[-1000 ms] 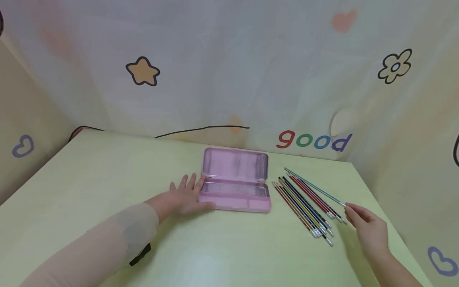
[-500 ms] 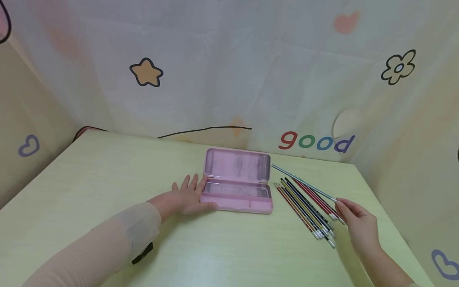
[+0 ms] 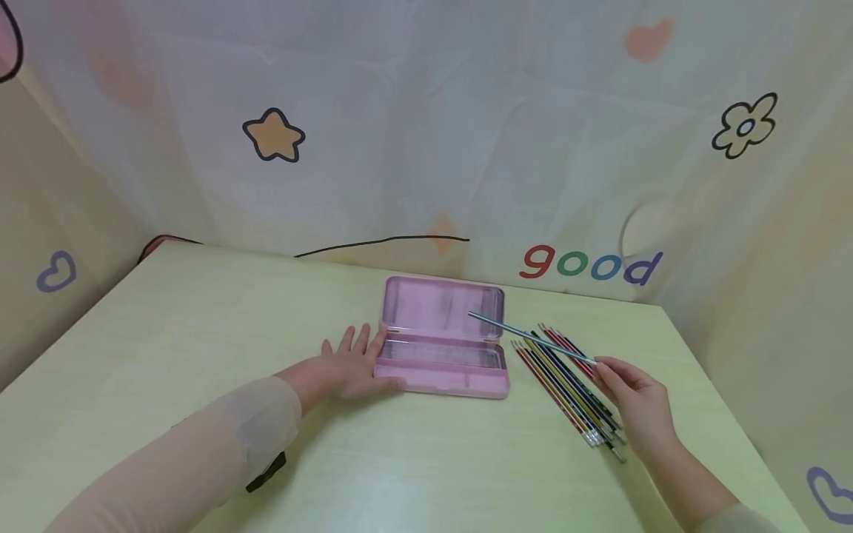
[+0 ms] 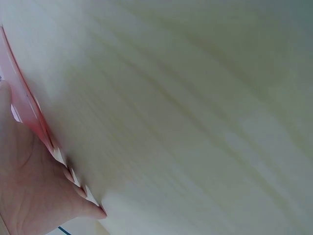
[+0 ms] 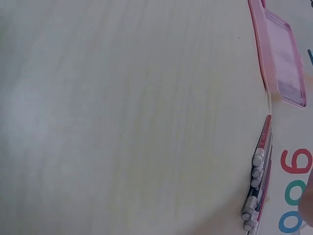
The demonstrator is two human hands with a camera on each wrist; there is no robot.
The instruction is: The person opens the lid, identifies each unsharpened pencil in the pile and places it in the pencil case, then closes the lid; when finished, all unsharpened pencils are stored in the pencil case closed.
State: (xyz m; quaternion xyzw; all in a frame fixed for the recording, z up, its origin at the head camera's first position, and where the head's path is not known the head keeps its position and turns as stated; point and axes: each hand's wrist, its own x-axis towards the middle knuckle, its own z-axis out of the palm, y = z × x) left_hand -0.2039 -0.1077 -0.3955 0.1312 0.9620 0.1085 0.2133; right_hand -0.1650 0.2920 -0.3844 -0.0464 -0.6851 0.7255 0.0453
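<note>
A pink pencil case lies with its lid raised on the table, its trays bare. Fingers spread, my left hand rests against the case's left end; the left wrist view shows the palm beside the pink edge. In the head view my right hand pinches a teal pencil by its eraser end. The pencil's far tip overlaps the case's lid, and its shaft crosses above a bundle of pencils. At the right wrist view's edge, only a bit of the hand shows.
The bundled pencils, red, black and yellow with white erasers, lie side by side to the right of the case. Behind the pale table hangs a printed cloth backdrop, with more cloth at both sides.
My right hand has carried the teal pencil leftward from the right side of the bundle, so its tip now overlaps the case. The left hand has stayed at the case.
</note>
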